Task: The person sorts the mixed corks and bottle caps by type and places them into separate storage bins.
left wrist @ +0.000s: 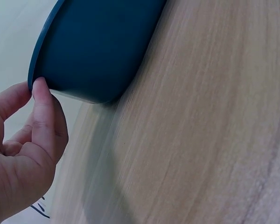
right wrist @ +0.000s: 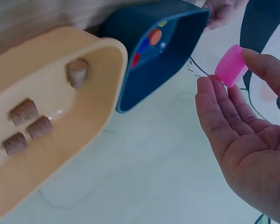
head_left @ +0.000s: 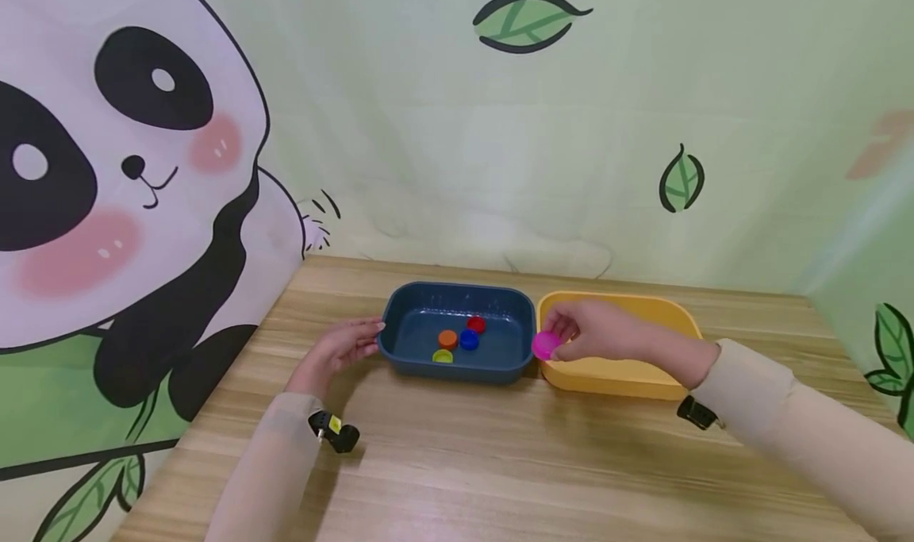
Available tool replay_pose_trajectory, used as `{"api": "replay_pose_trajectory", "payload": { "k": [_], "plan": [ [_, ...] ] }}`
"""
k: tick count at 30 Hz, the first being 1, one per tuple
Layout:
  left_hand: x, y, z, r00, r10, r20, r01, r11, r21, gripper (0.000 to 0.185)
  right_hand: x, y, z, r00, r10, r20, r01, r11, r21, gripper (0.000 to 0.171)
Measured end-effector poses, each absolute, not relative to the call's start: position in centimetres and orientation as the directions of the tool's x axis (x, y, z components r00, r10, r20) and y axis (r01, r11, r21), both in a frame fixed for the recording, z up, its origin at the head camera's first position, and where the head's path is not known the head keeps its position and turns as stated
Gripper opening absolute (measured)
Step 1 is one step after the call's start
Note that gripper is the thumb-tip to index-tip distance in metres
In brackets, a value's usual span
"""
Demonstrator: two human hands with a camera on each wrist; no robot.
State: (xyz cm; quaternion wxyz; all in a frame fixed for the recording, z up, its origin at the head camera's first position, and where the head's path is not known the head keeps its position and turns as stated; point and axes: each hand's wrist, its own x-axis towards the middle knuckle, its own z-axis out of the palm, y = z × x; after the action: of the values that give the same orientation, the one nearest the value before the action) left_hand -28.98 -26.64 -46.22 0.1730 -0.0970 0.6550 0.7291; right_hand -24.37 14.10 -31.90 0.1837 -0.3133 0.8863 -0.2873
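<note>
Closest to the lens, low in the head view, are two pale-sleeved forearms, each with a small black wrist camera strapped on. The right hand (head_left: 607, 332) pinches a round bright pink plastic cap (head_left: 546, 344) between thumb and fingertips, the other fingers loosely curved; the cap sits at centre frame, over the seam where the two tubs meet. Just left of it stands the dark blue rectangular plastic tub (head_left: 457, 294), holding a red cap (head_left: 476, 324), an orange cap (head_left: 447, 339), a blue cap (head_left: 469, 340) and a yellow-green cap (head_left: 443, 356). The left hand (head_left: 343, 347) touches that tub's left rim, fingers gently bent, thumb and fingertip on the edge. Right of centre, the yellow rectangular plastic tub (head_left: 628, 379) touches the blue one and holds brown corks (right wrist: 24, 112). Both rest on a light wooden table (head_left: 500, 463).
</note>
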Motion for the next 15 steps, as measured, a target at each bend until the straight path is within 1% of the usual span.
{"api": "replay_pose_trajectory", "payload": {
  "k": [5,15],
  "plan": [
    [-28.7,-26.7,-46.2,-0.920,0.137,-0.367,-0.380,-0.090,0.920,0.054,-25.0,13.5,-30.7,-0.751,-0.646,-0.137,-0.454,0.656,-0.603,0.025],
    [-28.8,-26.7,-46.2,-0.922,0.136,-0.362,-0.376,-0.094,0.922,0.053,-27.3,12.3,-28.8,-0.753,-0.647,-0.118,-0.499,0.679,-0.539,0.026]
  ]
}}
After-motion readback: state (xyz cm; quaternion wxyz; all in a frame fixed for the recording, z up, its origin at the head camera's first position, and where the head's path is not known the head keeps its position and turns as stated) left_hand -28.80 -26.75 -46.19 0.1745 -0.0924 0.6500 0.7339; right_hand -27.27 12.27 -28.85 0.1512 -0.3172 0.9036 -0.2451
